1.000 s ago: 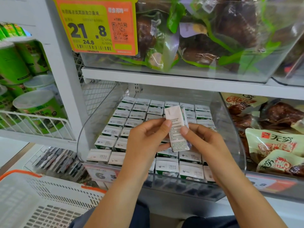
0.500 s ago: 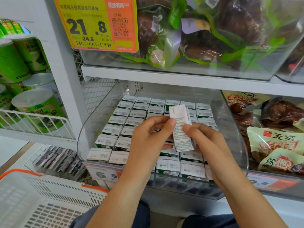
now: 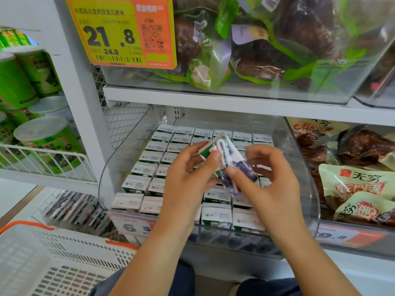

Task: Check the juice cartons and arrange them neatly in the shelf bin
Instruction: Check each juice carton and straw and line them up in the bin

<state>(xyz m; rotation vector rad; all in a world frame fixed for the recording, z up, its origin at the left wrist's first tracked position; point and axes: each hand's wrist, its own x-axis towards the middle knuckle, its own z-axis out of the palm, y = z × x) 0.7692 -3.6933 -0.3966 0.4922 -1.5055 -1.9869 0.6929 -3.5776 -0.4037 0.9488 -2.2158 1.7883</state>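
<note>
Clear-walled shelf bin (image 3: 307,167) holds rows of cartons; I hold one juice carton (image 3: 229,162) tilted above them. Left hand (image 3: 188,180) and right hand (image 3: 271,180) pinch it. Step: inspection. Next: I seat it upright in a vacant slot.

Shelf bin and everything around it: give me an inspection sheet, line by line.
Surface: clear shelf bin on a white shelf, price tag on its front.
Job's things: juice cartons stand in tidy rows in the bin; one held carton is tilted above them, straw side showing.
Clutter: nothing seen.
Fingers: left hand and right hand both pinch the held carton from opposite sides.
Cables: nothing seen.
Surroundings: green cans in a wire rack at left, bagged snacks at right, bagged food behind a yellow price sign above, white basket below.
</note>
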